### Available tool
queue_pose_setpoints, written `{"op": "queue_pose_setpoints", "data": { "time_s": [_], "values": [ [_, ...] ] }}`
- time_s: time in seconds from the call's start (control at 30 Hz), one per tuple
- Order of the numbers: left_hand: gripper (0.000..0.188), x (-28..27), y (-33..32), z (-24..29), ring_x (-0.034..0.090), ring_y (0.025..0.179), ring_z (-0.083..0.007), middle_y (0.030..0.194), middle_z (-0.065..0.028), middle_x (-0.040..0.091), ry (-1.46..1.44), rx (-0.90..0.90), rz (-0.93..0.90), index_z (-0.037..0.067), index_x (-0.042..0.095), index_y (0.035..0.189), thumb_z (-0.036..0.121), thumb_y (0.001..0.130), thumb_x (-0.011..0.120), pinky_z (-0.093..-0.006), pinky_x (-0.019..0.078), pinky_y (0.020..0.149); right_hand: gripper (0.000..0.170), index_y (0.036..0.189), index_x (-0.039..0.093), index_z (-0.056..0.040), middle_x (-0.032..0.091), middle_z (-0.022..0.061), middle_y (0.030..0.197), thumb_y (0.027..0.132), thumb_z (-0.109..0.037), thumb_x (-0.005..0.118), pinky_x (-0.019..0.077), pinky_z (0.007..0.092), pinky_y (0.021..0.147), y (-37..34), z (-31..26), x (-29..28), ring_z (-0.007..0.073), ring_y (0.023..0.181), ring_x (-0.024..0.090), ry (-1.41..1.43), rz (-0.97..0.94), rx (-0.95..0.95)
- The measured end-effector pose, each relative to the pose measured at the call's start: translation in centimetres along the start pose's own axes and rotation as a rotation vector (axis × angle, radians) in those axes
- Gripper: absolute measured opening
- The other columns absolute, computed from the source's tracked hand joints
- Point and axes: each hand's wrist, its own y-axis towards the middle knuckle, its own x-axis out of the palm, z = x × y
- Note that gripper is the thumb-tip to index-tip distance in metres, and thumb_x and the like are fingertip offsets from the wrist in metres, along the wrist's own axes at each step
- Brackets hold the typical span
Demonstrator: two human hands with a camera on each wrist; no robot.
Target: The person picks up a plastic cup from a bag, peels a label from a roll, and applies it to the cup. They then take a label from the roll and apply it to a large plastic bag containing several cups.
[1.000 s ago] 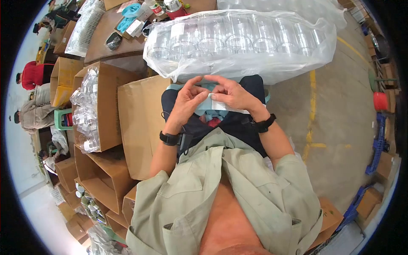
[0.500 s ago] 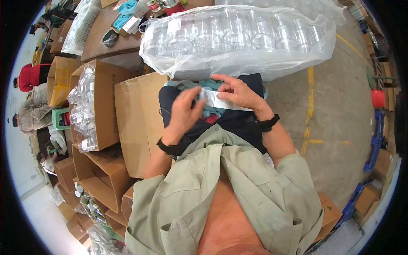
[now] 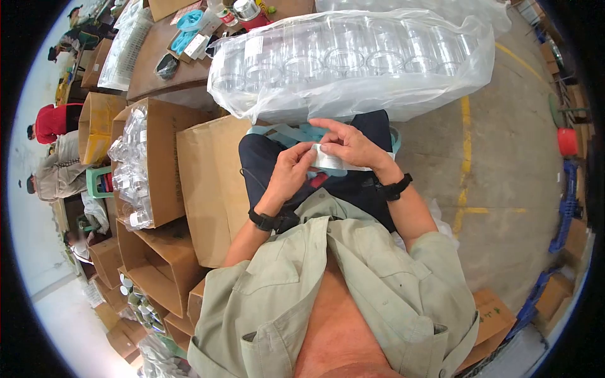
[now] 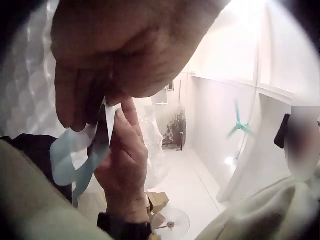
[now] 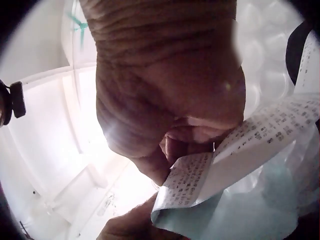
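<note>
A white printed label strip (image 3: 329, 160) with a pale blue back stretches between both hands, above the lap. My left hand (image 3: 292, 171) pinches its left end between thumb and fingertips. My right hand (image 3: 357, 148) grips the strip farther along with thumb and curled fingers, its index finger stretched out above. Rows of small dark print show on the label strip (image 5: 250, 150) in the right wrist view, where its end folds over near the fingertips. In the left wrist view the blue backing (image 4: 75, 155) hangs in a loop below the hands.
A clear plastic bag of jars (image 3: 353, 63) lies just beyond the knees. On the left stand an open carton of clear bottles (image 3: 132, 167) and a cardboard flap (image 3: 211, 189). A brown table (image 3: 148, 75) holds blue tape rolls (image 3: 189, 22). Several people sit far left.
The hands were together at the strip's end; the left hand then swung left, blurred, baring the printed strip. Now it is back, pinching the strip's end beside the right hand.
</note>
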Motion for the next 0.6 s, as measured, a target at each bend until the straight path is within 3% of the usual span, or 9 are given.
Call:
{"op": "queue_pose_setpoints", "data": {
  "time_s": [0.1,0.2,0.27,0.37,0.47,0.6],
  "values": [
    [0.03,-1.0,0.2,0.5,0.065,0.082,-0.0077,0.097,-0.0031,0.071,0.004,0.015,0.093,0.0,0.065,0.133,0.013,0.107,0.057,-0.0266,0.0555,0.07,0.062,0.155,0.048,-0.0076,0.069,-0.0012,0.094,0.096,-0.003,0.064,0.0506,0.0254,0.08,-0.4,0.4,-0.7,0.0058,0.086,0.06,0.109,0.044,0.01],
    [0.032,-3.0,0.7,3.4,0.06,0.082,-0.0057,0.095,0.0003,0.068,0.079,0.234,0.277,0.001,0.063,0.136,0.013,0.107,0.058,-0.0241,0.0489,0.066,0.061,0.154,0.048,-0.0061,0.069,-0.0017,0.093,0.095,-0.004,0.065,0.0498,0.0243,0.08,-1.2,0.5,-2.1,0.0056,0.085,0.06,0.224,0.126,0.021],
    [0.037,-4.9,1.0,7.5,0.06,0.083,-0.0056,0.104,-0.0035,0.073,0.258,0.282,0.313,0.001,0.057,0.142,0.009,0.106,0.057,-0.0238,0.0482,0.07,0.061,0.154,0.049,-0.0047,0.069,-0.0016,0.092,0.095,-0.006,0.066,0.0493,0.0238,0.081,-1.8,0.5,-3.0,0.0062,0.084,0.06,0.288,0.188,0.03],
    [0.043,-6.4,4.1,11.3,0.059,0.084,-0.005,0.115,-0.0092,0.075,0.28,0.528,0.336,0.001,0.05,0.148,0.007,0.105,0.054,-0.0232,0.0484,0.072,0.061,0.154,0.049,-0.0036,0.069,-0.0023,0.091,0.095,-0.005,0.066,0.049,0.023,0.08,-2.3,0.8,-3.6,0.005,0.082,0.06,0.322,0.227,0.027],
    [0.048,-8.0,8.1,14.2,0.067,0.101,-0.0144,0.128,-0.0176,0.072,0.43,0.544,0.361,0.0,0.044,0.151,0.005,0.104,0.052,-0.0299,0.0524,0.09,0.061,0.153,0.049,-0.003,0.068,-0.0031,0.09,0.095,-0.004,0.066,0.0487,0.0225,0.079,-2.8,0.9,-3.5,0.0044,0.081,0.059,0.335,0.251,0.026],
    [0.05,-8.3,12.1,16.5,0.072,0.104,-0.0263,0.127,-0.0193,0.073,0.856,0.69,0.47,0.003,0.045,0.149,0.001,0.099,0.052,-0.0363,0.0543,0.093,0.061,0.153,0.049,-0.005,0.066,-0.0053,0.091,0.095,-0.003,0.067,0.046,0.0215,0.078,-3.7,2.1,-3.5,0.0031,0.081,0.056,0.368,0.248,0.015]
  ]
}}
